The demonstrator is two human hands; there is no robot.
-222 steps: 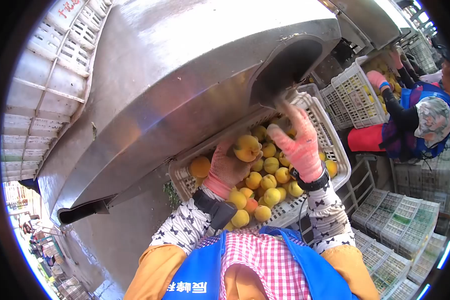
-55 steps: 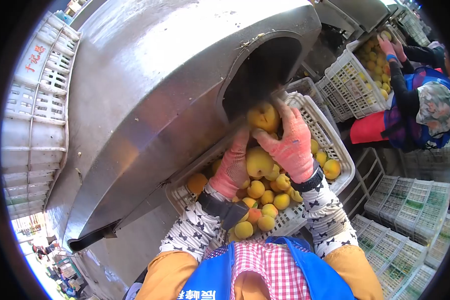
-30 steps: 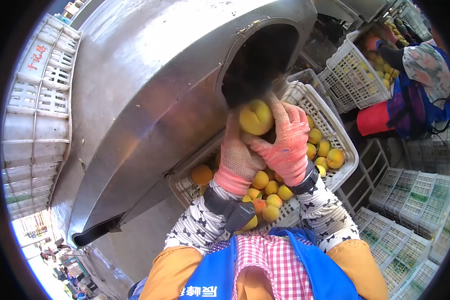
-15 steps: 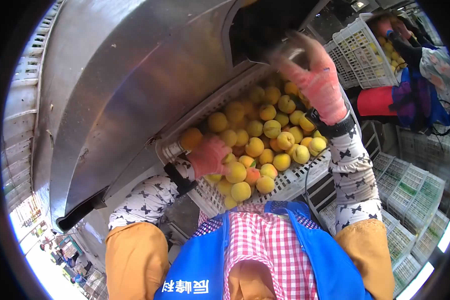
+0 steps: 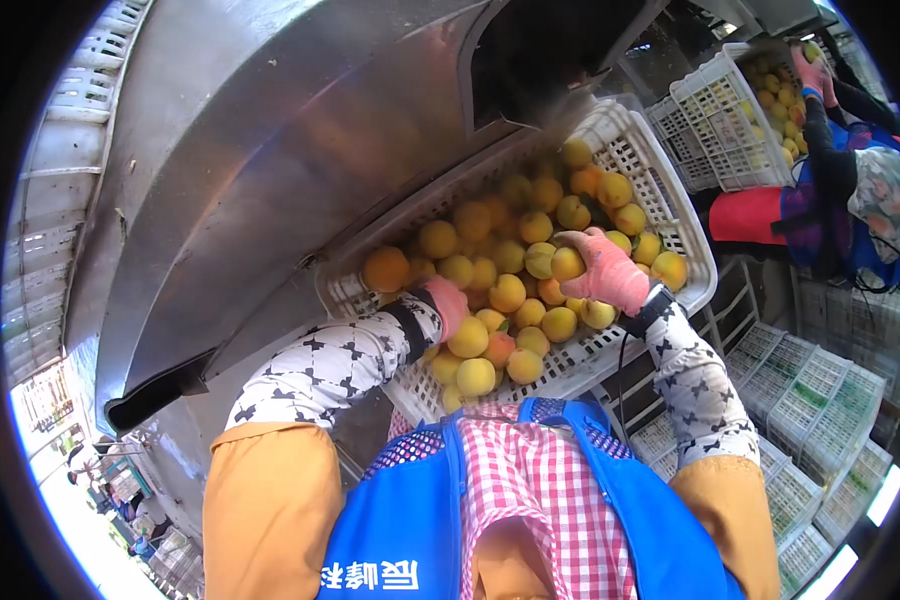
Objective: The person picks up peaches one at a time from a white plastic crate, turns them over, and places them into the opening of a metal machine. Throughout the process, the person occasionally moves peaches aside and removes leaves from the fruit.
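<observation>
Firstly, slatted crate [image 5: 58, 160]: white, standing left of the metal housing.
Metal housing [image 5: 240, 170]: curved, scuffed; its dark opening [image 5: 550, 60] lies beyond the far edge of the peach crate [image 5: 672, 203].
Orange peach [image 5: 385, 269]: at the far-left corner of the peach crate.
Left hand [image 5: 450, 305]: pink-gloved, lowered onto the fruit toward the left end; fingers hidden, cannot tell whether gripping.
Peaches [image 5: 508, 292]: yellow to reddish, heaped inside the peach crate, several along its near edge.
Held peach [image 5: 568, 264]: above the heap's right half.
Right hand [image 5: 612, 272]: pink-gloved, thumb and fingers closed around the held peach.
Second crate [image 5: 732, 130]: white, beyond the right end, holding similar fruit.
Stacked crates [image 5: 810, 390]: off the near-right corner.
Co-worker's hand [image 5: 813, 76]: pink-gloved, at a greenish fruit [image 5: 811, 51].
</observation>
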